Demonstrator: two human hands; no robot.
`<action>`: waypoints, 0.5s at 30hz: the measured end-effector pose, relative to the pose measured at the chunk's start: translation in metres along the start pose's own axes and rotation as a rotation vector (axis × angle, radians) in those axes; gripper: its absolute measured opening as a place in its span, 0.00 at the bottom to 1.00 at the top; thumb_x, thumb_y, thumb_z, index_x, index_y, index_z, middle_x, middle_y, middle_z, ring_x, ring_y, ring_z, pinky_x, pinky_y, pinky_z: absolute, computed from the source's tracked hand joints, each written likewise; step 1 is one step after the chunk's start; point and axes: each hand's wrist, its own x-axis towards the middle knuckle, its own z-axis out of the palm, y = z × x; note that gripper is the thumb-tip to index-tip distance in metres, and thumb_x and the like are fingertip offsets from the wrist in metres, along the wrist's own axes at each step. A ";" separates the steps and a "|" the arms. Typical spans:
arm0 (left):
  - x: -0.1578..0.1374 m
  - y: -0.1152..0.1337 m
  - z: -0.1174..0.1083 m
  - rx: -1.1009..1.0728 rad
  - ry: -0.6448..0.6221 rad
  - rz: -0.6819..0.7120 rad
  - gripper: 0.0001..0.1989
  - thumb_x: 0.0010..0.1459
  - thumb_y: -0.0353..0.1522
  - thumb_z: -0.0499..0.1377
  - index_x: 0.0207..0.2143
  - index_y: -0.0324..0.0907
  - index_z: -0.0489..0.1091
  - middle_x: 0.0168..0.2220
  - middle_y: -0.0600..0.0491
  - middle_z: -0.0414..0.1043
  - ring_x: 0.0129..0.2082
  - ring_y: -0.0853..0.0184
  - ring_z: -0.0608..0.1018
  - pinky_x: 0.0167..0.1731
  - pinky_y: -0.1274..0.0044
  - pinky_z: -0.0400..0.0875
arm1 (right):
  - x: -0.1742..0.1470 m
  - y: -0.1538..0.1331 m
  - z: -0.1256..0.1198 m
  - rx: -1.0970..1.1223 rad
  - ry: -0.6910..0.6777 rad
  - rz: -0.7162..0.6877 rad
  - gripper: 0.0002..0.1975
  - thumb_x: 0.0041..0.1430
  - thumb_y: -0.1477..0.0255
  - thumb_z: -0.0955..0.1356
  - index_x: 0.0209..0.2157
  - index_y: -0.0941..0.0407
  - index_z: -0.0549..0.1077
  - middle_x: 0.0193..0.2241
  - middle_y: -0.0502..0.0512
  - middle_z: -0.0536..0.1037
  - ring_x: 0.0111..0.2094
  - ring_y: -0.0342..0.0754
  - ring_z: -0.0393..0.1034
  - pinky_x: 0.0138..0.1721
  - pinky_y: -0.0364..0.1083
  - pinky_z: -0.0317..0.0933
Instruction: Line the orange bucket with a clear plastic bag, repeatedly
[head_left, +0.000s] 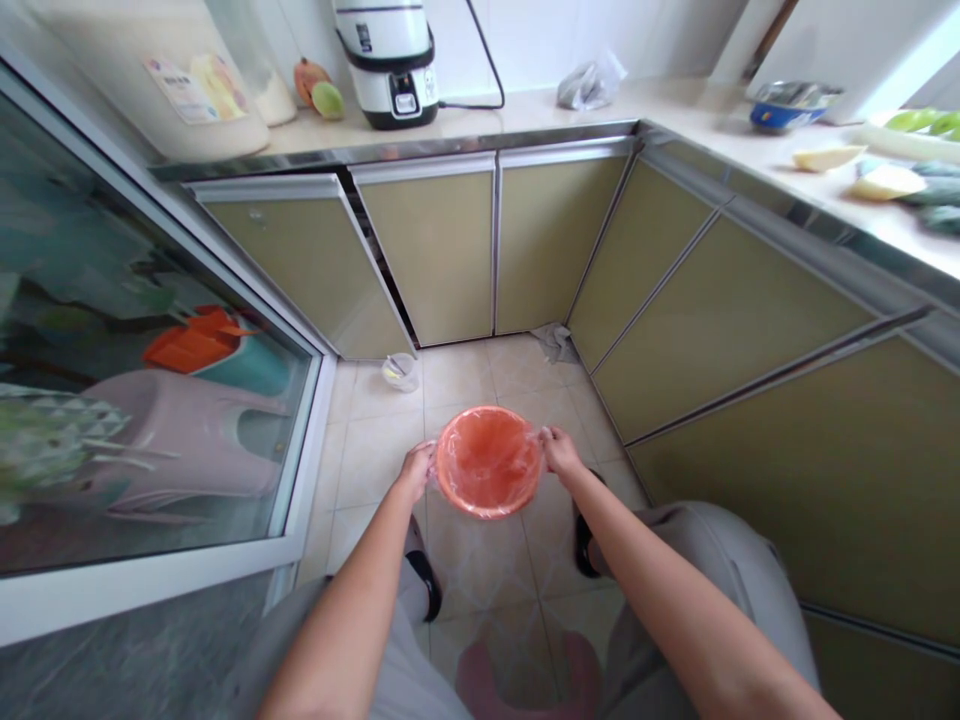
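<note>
At centre frame, a glossy orange plastic bin (489,462) lined with thin, clear, crinkled plastic film. Beneath it, smooth glazed beige floor tiles (375,455). Cabinet doors (439,255) look matt olive, framed in brushed metal. Upper right, a smooth pale worktop (697,115).

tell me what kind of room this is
Most likely a home kitchen: an L-shaped counter over yellow-green cabinet doors, with a rice cooker plugged in on top. Both hands, left hand and right hand, grip an orange bin lined with clear plastic.
</note>
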 end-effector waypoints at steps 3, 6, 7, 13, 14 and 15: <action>-0.001 0.001 -0.001 -0.046 -0.053 -0.004 0.11 0.52 0.37 0.64 0.34 0.42 0.69 0.17 0.65 0.53 0.13 0.77 0.54 0.17 0.81 0.47 | -0.002 -0.003 -0.002 -0.104 0.014 -0.085 0.15 0.63 0.64 0.66 0.24 0.55 0.72 0.25 0.56 0.77 0.30 0.50 0.71 0.33 0.44 0.61; -0.001 0.004 -0.001 -0.092 -0.068 0.000 0.10 0.52 0.35 0.63 0.36 0.42 0.69 0.20 0.64 0.59 0.13 0.78 0.54 0.17 0.82 0.49 | -0.001 -0.009 -0.003 -0.168 -0.025 -0.146 0.16 0.61 0.65 0.65 0.21 0.55 0.73 0.24 0.56 0.78 0.30 0.51 0.71 0.34 0.45 0.60; -0.001 0.005 -0.001 -0.105 -0.065 -0.001 0.10 0.51 0.34 0.62 0.36 0.42 0.68 0.21 0.64 0.61 0.13 0.78 0.54 0.17 0.82 0.49 | -0.001 -0.011 -0.002 -0.150 -0.019 -0.152 0.16 0.60 0.65 0.65 0.21 0.55 0.73 0.24 0.55 0.78 0.30 0.50 0.71 0.34 0.44 0.60; 0.001 0.022 0.000 -0.142 -0.018 -0.056 0.07 0.51 0.33 0.63 0.32 0.42 0.68 0.17 0.63 0.58 0.14 0.76 0.61 0.18 0.82 0.56 | -0.002 -0.028 0.007 0.227 -0.046 -0.109 0.12 0.57 0.64 0.65 0.24 0.55 0.72 0.22 0.53 0.77 0.23 0.45 0.67 0.28 0.42 0.61; 0.001 0.026 0.001 -0.142 -0.008 -0.070 0.06 0.52 0.32 0.62 0.32 0.42 0.69 0.16 0.64 0.56 0.14 0.75 0.62 0.18 0.82 0.56 | -0.002 -0.032 0.008 0.289 -0.060 -0.075 0.12 0.57 0.63 0.65 0.27 0.55 0.72 0.22 0.52 0.76 0.21 0.44 0.65 0.25 0.42 0.60; 0.001 0.030 0.001 -0.142 0.003 -0.081 0.05 0.52 0.32 0.62 0.32 0.41 0.69 0.16 0.64 0.56 0.13 0.75 0.62 0.17 0.82 0.56 | -0.003 -0.037 0.009 0.340 -0.075 -0.044 0.11 0.56 0.62 0.66 0.30 0.55 0.72 0.23 0.51 0.76 0.20 0.43 0.63 0.23 0.42 0.58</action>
